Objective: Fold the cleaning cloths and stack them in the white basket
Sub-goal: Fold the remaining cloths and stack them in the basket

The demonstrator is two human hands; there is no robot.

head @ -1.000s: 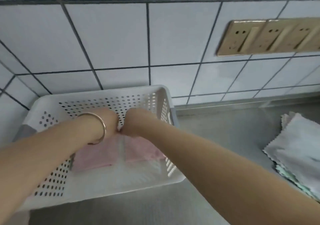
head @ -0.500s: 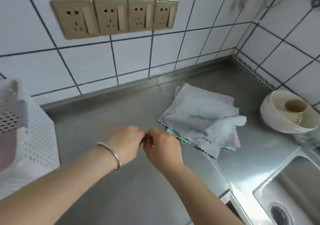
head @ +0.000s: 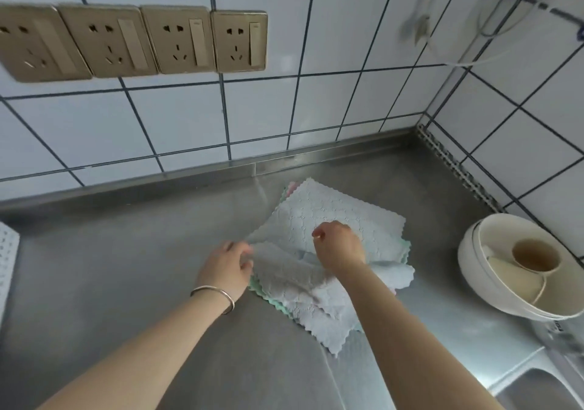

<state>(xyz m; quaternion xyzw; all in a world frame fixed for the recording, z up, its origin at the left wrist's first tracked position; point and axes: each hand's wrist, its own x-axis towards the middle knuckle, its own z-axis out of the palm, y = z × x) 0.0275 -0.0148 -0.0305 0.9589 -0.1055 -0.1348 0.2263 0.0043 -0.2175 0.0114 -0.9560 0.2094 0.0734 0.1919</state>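
A loose pile of cleaning cloths (head: 376, 226) lies on the steel counter (head: 132, 270) near the back right corner, with green and pink edges showing under pale grey ones. The top grey cloth (head: 284, 275) is rumpled and partly lifted. My left hand (head: 226, 267) pinches its left corner. My right hand (head: 339, 248) is curled down on its middle and grips it. Only a perforated sliver of the white basket (head: 8, 267) shows at the far left edge.
A white bowl (head: 474, 270) holding cups stands at the right by the side wall. The sink (head: 543, 390) opens at the bottom right. A row of brass sockets (head: 136, 41) sits on the tiled back wall, and bare counter runs between basket and pile.
Both hands left the basket, where a pink cloth lay, and moved right across the counter to the pile. They now hold the top grey cloth, which has lifted.
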